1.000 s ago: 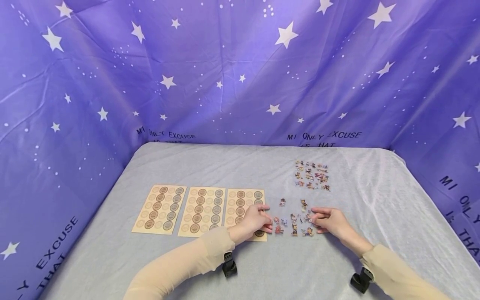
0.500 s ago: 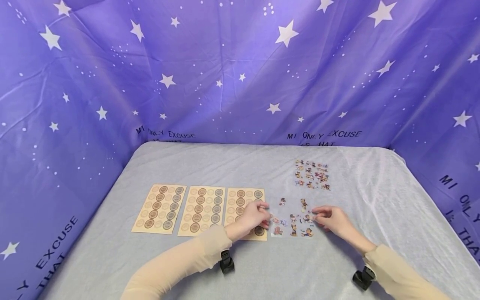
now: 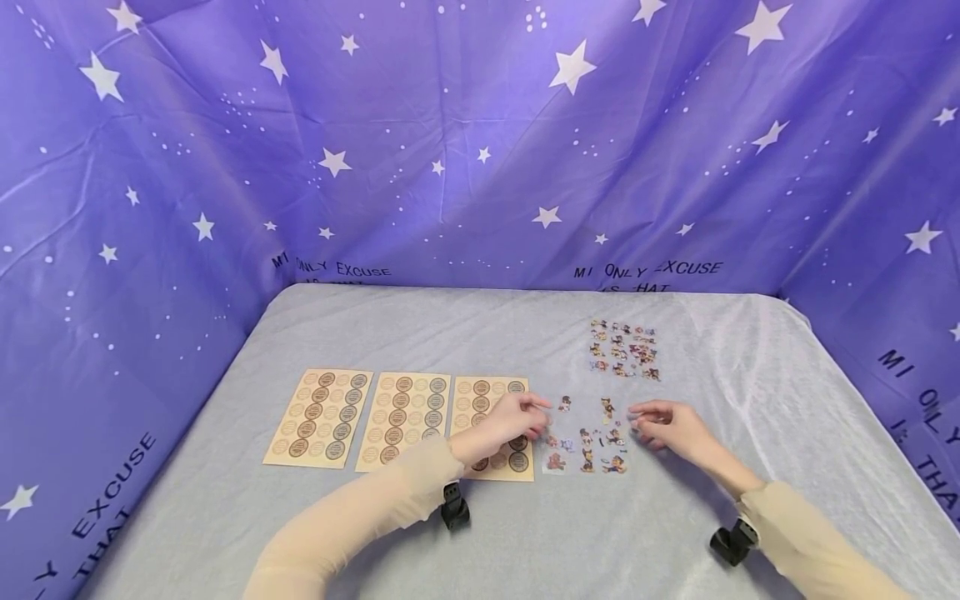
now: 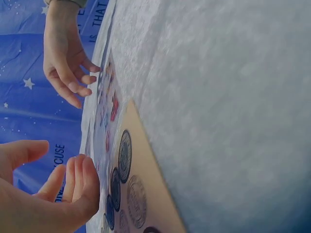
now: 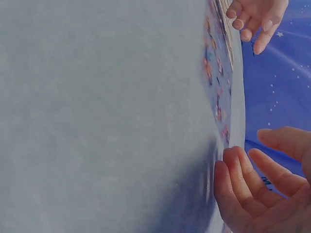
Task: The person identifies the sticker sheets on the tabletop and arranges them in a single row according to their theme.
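Note:
A clear sticker sheet (image 3: 585,437) with small cartoon-character stickers lies flat on the table, some of its spots bare. At its left edge my left hand (image 3: 516,422) hovers with fingers loosely bent, above the rightmost tan sheet of round stickers (image 3: 517,462). Just past the sheet's right edge is my right hand (image 3: 671,429), its fingers relaxed. Nothing shows between the fingers of the left hand (image 4: 58,189) in the left wrist view. The right wrist view shows the right hand (image 5: 265,191) holding nothing, its thumb apart from the fingers.
Two more tan sheets of round stickers, one in the middle (image 3: 402,421) and one at the left (image 3: 318,418), lie in a row. Another clear sticker sheet (image 3: 624,352) lies farther back. A grey cloth (image 3: 600,542) covers the table. Purple star-printed curtains (image 3: 480,125) surround it.
Both hands have let go of the clear sticker sheet's edges and risen slightly. The right hand has drawn a little to the right. The sheet now lies flat beside the tan sheets.

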`<state>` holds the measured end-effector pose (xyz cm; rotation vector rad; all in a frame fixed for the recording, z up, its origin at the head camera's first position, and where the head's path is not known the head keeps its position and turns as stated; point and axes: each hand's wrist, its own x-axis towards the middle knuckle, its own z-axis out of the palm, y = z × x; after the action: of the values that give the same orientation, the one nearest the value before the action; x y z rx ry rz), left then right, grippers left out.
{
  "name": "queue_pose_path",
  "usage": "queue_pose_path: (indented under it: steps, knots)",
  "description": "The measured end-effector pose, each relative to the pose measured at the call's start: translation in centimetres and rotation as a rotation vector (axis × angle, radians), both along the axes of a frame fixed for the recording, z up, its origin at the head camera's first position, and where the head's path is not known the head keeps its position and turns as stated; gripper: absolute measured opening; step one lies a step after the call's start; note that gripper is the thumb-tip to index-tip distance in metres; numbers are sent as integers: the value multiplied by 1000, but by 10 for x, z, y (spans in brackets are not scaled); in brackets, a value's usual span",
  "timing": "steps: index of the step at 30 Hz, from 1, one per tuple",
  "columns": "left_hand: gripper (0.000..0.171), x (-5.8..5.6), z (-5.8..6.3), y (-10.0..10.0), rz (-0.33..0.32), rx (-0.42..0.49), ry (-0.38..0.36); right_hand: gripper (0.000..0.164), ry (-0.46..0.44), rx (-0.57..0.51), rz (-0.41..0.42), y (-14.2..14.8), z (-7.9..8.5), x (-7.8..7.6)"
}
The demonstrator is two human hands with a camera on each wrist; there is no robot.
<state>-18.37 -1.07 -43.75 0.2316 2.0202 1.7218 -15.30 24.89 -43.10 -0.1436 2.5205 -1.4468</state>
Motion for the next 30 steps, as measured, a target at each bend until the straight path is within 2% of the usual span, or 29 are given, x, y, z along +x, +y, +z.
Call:
queue_pose_path:
  steps: [5,8,11,12,14,15,19,21,22,30]
  knots:
    - [31,-9,2,2,-27,28,9,36,12,-8,-4,5,4,-5]
    - [30,-8,16,4,-17,-7,23,37,11,-2,-12,8,6,-7]
    - [29,-14,17,8,5,-32,10,37,22,1,-15,11,6,-10]
    - [28,-16,17,9,12,-46,7,37,27,0,-14,12,6,-11]
    - [27,-26,7,12,17,-49,-4,37,38,-3,-14,15,6,-13]
    - [25,-34,-5,13,7,-32,22,37,43,-3,-13,16,6,-13]
    - [25,-41,-6,15,-7,-21,24,38,51,-1,-9,21,7,-18]
    - [27,-43,-4,17,-8,-15,19,38,56,2,-8,24,7,-21]
    - [30,-40,6,18,5,-30,-8,39,58,7,-10,25,7,-22]
    - [32,-50,15,29,41,-18,-21,38,92,21,-7,34,10,-33]
